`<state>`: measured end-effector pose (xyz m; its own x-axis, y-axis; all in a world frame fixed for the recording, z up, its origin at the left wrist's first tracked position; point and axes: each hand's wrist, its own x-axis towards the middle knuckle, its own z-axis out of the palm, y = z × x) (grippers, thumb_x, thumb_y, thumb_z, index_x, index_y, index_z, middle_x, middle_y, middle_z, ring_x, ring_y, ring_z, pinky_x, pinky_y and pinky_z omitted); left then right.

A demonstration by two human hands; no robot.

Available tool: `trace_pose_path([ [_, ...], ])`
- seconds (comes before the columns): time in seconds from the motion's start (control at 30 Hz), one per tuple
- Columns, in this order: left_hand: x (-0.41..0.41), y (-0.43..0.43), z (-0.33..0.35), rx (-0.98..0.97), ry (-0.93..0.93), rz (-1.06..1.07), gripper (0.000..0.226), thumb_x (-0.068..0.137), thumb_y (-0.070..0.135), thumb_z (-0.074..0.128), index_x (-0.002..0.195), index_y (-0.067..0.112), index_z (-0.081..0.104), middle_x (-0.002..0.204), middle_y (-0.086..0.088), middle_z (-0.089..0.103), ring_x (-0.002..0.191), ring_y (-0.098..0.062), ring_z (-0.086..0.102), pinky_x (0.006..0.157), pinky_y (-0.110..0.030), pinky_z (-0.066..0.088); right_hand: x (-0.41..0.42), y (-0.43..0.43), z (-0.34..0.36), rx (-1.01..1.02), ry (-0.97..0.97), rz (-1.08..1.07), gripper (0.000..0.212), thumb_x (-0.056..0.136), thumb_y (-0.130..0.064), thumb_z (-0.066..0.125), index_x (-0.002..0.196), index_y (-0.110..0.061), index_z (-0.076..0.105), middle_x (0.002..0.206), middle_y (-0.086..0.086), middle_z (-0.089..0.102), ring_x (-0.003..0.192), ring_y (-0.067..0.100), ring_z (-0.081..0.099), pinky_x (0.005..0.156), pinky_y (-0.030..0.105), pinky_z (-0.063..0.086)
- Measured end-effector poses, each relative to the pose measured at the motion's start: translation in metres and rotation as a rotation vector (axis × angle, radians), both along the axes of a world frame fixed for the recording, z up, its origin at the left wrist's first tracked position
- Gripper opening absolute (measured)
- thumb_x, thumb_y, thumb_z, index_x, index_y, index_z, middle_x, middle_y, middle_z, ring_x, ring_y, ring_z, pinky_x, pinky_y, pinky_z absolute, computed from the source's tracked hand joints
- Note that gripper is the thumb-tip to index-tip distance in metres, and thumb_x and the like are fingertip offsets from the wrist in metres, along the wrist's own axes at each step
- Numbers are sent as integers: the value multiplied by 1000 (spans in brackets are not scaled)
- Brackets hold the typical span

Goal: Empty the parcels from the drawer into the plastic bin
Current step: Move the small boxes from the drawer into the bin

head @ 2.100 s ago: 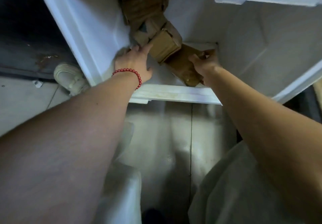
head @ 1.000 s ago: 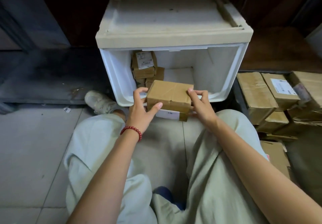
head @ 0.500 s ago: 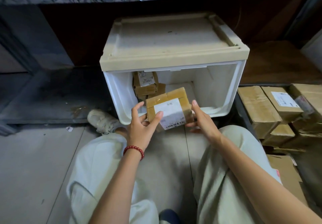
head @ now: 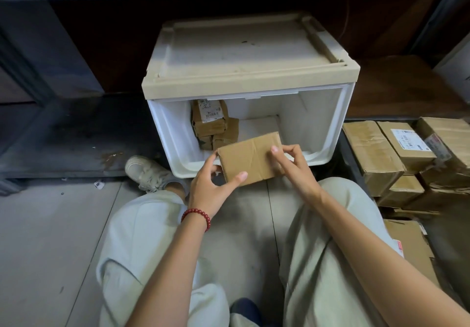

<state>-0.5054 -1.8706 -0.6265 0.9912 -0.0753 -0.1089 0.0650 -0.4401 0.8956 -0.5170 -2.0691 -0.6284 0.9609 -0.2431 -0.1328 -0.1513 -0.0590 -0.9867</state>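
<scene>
Both hands grip one parcel (head: pixel 250 159): left hand (head: pixel 211 187) pinching near corner, right hand (head: pixel 292 166) curled on far edge.

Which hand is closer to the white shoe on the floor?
Left. The left hand grips the parcel on the side towards the white shoe. The right hand pinches the parcel's other side, farther from the shoe.

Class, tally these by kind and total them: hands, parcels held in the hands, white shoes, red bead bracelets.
Hands: 2, left hand and right hand
Held parcel: 1
White shoe: 1
Red bead bracelet: 1
Total: 5
</scene>
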Motion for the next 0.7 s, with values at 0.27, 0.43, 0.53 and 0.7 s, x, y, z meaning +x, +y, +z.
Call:
trace_pose_path([
  [0.27, 7, -11, 10, -141, -55, 59, 74, 58, 71, 70, 121, 45, 43, 125, 6, 45, 112, -8, 53, 93, -29, 48, -7, 7, 4, 89, 35, 133, 42, 87, -41, 64, 106, -29, 29, 121, 10, 59, 94, 11, 62, 64, 21, 50],
  [0.43, 11, -42, 35, -254, -83, -57, 55, 78, 50, 70, 122, 42, 38, 112, 22, 54, 100, 9, 54, 81, -17, 46, -17, -14, 29, 89, -84, 57, 69, 83, -47, 64, 139, -35, 26, 118, -7, 52, 97, -3, 58, 69, 8, 47],
  [0.53, 13, -80, 50, -274, -119, -150, 55, 76, 53, 71, 122, 43, 41, 113, 22, 55, 101, 9, 54, 79, -13, 45, -31, -45, 45, 83, -123, -29, 68, 77, -53, 64, 135, -34, 34, 122, -7, 51, 103, 2, 57, 73, 12, 48],
  [0.7, 0, -172, 74, -180, -133, -399, 62, 79, 55, 67, 132, 40, 38, 114, 15, 55, 97, -1, 55, 67, -2, 42, -73, -113, 63, 85, -121, -306, 64, 74, -53, 62, 128, -27, 37, 118, -2, 50, 102, 8, 57, 71, 15, 51],
])
